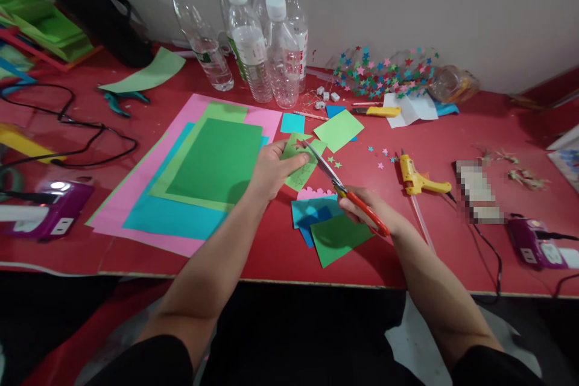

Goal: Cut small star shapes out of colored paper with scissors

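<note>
My left hand (274,170) pinches a small piece of light green paper (299,176) that has faint outlines drawn on it. Red-handled scissors (338,184) are in my right hand (362,205), their blades pointing up and left over that paper. Below the blades lie a dark green sheet (340,235), blue pieces and a pink strip with a cut, notched edge (316,193). Two small green paper stars (333,162) rest just right of the paper. To the left, a stack of coloured sheets (212,160) has dark green on top.
Several plastic bottles (248,54) stand along the wall. A clear container covered with stars (384,72) lies at the back right, near a yellow utility knife (382,111). Rightward are a yellow glue gun (418,176) and a purple power strip (534,244); another power strip (58,208) sits left.
</note>
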The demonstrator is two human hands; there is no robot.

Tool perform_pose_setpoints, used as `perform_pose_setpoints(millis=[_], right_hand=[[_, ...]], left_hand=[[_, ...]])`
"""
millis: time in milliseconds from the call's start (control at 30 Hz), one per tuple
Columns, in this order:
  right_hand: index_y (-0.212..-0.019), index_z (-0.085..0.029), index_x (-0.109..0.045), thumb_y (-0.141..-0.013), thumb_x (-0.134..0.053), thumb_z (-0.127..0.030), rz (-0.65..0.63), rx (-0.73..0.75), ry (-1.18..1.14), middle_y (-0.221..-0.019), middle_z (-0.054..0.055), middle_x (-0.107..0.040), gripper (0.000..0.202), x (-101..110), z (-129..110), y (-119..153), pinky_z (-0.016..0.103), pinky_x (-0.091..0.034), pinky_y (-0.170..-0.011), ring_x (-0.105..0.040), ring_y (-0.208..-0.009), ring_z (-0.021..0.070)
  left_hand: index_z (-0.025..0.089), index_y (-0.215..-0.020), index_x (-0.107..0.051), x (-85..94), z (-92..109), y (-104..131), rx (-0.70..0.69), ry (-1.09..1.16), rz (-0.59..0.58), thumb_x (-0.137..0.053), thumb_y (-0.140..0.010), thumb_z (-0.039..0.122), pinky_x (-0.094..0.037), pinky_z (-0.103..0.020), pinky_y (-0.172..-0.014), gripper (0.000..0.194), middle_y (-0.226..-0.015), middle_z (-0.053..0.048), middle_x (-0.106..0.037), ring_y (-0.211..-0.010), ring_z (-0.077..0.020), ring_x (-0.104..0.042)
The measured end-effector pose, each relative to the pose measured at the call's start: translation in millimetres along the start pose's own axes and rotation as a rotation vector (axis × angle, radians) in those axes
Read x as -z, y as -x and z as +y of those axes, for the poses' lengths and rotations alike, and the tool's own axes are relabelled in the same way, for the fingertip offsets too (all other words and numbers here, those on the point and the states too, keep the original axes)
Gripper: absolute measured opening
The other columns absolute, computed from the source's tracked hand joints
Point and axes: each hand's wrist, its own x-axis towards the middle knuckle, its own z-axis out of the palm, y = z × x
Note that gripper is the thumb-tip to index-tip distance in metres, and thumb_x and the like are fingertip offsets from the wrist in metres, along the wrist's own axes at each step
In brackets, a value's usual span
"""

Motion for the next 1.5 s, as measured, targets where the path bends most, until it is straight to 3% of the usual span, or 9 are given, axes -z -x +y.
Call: perform_pose_setpoints(millis=[1133, 1333, 1500], right_hand=[[-0.067, -0.020, -0.040, -0.087, -0.046, -0.065, -0.002, -0.021, -0.030, -0.054, -0.004, -0.043, 0.050, 0, -1, -1, 0.023, -0.029, -0.046, -0.040, -0.047, 0.0093], [-0.070, -0.019, -0.042, -0.089, -0.046, -0.062, -0.007, 0.006, -0.055, -0.056, -0.004, -0.044, 0.047, -1, 10, -5, 0.023, -0.029, -0.047, -0.040, -0.049, 0.0095], [-0.074, -0.018, -0.047, -0.091, -0.041, -0.063, -0.053, 0.074, -0.145, -0.054, -0.004, -0.046, 0.048, -3, 22, -8, 0.023, -0.031, -0.046, -0.040, -0.046, 0.0088]], left_hand=[[0.017, -0.077, -0.070, -1.0, -1, -2, 0.011, 0.027, -0.023, -0.078, -0.059, 0.027, -0.049, -0.021, -0.057, 0.022, -0.069, 0.002, -0.069, -0.056, -0.0090, -0.058], [0.017, -0.078, -0.069, -1.9, -4, -2, -0.069, -0.012, -0.033, -0.071, -0.069, 0.033, -0.046, -0.021, -0.055, 0.018, -0.066, 0.002, -0.065, -0.054, -0.0085, -0.054], [0.017, -0.069, -0.063, -4.5, -9, -1, -0.060, 0.036, -0.046, -0.073, -0.066, 0.031, -0.044, -0.021, -0.057, 0.017, -0.063, 0.004, -0.059, -0.056, -0.0080, -0.052]])
